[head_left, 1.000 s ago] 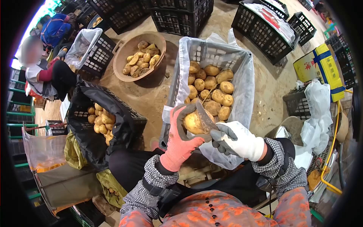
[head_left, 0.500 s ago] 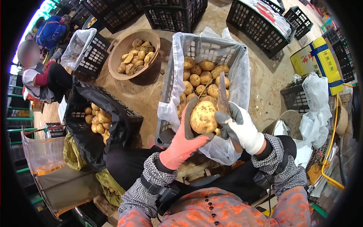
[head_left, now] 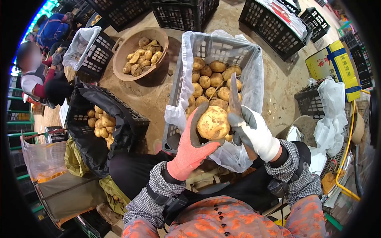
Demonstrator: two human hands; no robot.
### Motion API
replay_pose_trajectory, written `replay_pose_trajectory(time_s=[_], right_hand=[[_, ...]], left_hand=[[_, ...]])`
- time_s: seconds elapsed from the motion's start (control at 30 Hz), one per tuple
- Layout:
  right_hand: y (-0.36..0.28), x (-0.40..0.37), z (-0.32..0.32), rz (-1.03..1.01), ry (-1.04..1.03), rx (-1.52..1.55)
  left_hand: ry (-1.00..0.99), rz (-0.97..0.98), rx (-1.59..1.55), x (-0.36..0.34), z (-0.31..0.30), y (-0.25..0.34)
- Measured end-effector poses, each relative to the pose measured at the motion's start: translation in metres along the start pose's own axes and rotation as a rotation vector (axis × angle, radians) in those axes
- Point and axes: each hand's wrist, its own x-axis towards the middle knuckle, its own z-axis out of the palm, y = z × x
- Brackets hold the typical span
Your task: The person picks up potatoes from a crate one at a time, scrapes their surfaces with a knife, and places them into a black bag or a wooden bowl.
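A large round potato (head_left: 213,123) with pale brown blemishes rests in my left hand (head_left: 190,146), which wears a coral glove with grey fingers. Those fingers curl round its left side and underneath. In a white glove with grey fingers, my right hand (head_left: 257,134) grips a knife (head_left: 234,97), its broad, stained blade pointing up and away from me. The right thumb is at the potato's right edge. Both hands are over the near end of a plastic-lined crate (head_left: 173,131), where several smaller potatoes (head_left: 216,81) lie. My hands hide part of the crate's contents.
On the left stands a crate lined with black cloth (head_left: 131,119), holding potatoes (head_left: 104,126). A brown basin (head_left: 119,65) with cut potato pieces is beyond it. Black crates (head_left: 272,31) stand at the back. A yellow box (head_left: 331,59) is at right; another person (head_left: 37,79) sits at far left.
My hands, the potato and the knife have barely shifted. At far left, the other person's forearm and gloved hand have changed position slightly.
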Motion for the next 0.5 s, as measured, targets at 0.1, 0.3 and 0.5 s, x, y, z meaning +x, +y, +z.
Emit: replay_pose_trajectory(time_s=[0.1,0.3,0.5], right_hand=[[-0.004,-0.003,-0.006,-0.382,-0.103,-0.658],[-0.004,-0.007,-0.008,-0.569,-0.169,-1.044],[-0.014,-0.006,0.0,0.029,-0.023,0.084]], left_hand=[[0.101,0.061,0.081,0.001,-0.005,-0.003],[0.2,0.162,0.491,0.002,-0.017,-0.006],[0.138,0.262,0.499,0.002,-0.007,-0.003]])
